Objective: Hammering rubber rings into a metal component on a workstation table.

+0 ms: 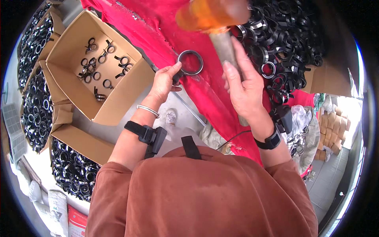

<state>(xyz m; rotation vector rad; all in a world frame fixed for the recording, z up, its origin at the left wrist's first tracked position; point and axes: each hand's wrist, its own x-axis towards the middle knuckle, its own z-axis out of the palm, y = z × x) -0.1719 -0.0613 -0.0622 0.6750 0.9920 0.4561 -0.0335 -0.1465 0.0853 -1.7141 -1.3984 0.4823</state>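
My left hand (pixel 162 83) is closed on the black stem of a black ring with a metallic inner edge (pixel 201 63). The ring lies against the red cloth (pixel 158 35) that covers the work surface. My right hand (pixel 247 90) grips the pale handle of a mallet (pixel 224 49). Its amber-orange head is raised above the cloth, beyond the ring and to its right, and is smeared by motion. The head hides part of the far cloth.
A large heap of black rings (pixel 284 35) rises right of the mallet. At left, an open cardboard box (pixel 118 94) holds several similar ringed pieces. More boxes filled with black rings (pixel 37 106) stand further left. Plastic bags (pixel 304 122) and stacked brown pieces (pixel 333 126) sit at right.
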